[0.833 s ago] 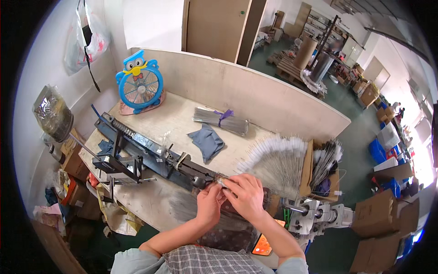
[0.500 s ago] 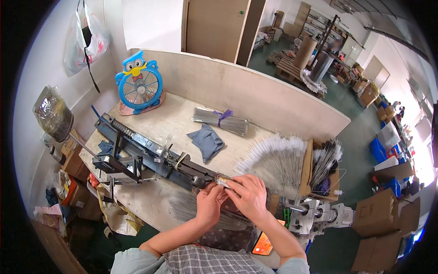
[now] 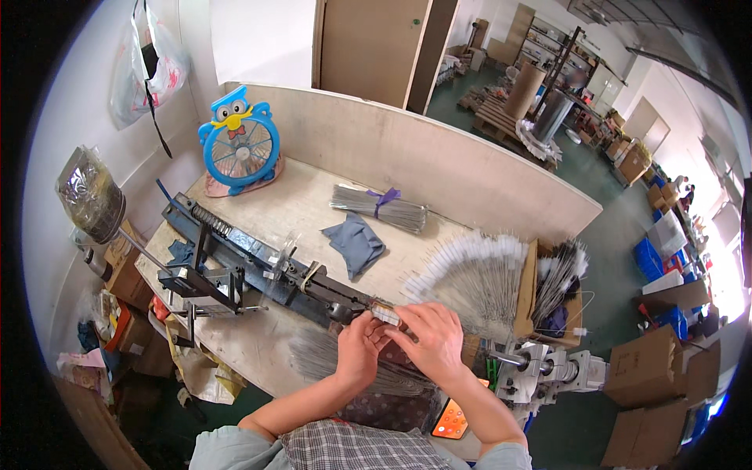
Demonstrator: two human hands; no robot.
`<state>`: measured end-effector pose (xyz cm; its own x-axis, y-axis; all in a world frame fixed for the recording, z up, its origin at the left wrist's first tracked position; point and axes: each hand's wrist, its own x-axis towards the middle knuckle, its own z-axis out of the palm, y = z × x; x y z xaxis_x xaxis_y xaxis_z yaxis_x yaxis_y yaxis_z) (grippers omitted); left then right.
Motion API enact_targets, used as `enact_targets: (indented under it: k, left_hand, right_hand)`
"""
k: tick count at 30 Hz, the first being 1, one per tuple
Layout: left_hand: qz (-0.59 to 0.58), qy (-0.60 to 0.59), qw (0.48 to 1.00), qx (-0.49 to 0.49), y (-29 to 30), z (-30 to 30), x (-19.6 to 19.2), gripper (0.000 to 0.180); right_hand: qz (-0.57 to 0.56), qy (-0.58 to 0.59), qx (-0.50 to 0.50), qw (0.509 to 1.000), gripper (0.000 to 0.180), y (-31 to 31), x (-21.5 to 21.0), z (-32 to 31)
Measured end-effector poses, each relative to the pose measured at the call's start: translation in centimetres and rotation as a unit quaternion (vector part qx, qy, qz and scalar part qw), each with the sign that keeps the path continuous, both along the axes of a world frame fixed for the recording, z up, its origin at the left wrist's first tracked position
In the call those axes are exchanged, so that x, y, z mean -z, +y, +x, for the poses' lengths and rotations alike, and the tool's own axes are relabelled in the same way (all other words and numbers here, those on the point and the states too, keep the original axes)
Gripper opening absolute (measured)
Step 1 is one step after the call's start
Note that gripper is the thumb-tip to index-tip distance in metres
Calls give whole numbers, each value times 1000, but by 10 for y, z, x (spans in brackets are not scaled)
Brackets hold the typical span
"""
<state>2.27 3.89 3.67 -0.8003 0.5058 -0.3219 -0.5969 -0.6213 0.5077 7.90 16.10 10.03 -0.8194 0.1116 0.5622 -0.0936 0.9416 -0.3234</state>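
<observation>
The piece (image 3: 385, 315), small and white, is located at the near right end of the dark rail (image 3: 323, 291), between the fingertips of both hands. The left hand (image 3: 358, 346) is positioned just beside the black knob (image 3: 338, 312), thumb and fingers drawn together; whether they grasp anything cannot be told. The right hand (image 3: 429, 338) is curved over the right end of the piece, fingers bent; the firmness of its grip cannot be told. Thin grey wires (image 3: 317, 352) lie left of the left hand. On the table (image 3: 301, 192), beyond the rail, are a cloth (image 3: 354, 244) and a tied bundle (image 3: 406, 215). White-tipped rods (image 3: 479, 274) are fanned out at right, beside an open box (image 3: 527, 291). A phone (image 3: 450, 421), screen lit, lies near the right forearm
</observation>
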Motion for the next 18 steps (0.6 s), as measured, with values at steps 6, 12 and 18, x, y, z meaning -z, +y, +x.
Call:
enact_targets:
  k: [6, 12, 18]
  left_hand:
    - [-34, -20, 999, 13, -5, 2, -12, 46]
    - [-65, 0, 997, 32, -11, 6, -10, 57]
    - [-108, 51, 988, 98, -17, 7, -23, 61]
  right_hand:
    - [35, -77, 29, 996, 16, 9, 5, 19]
    - [33, -78, 16, 996, 14, 6, 3, 28]
    - [-9, -73, 21, 997, 13, 13, -14, 36]
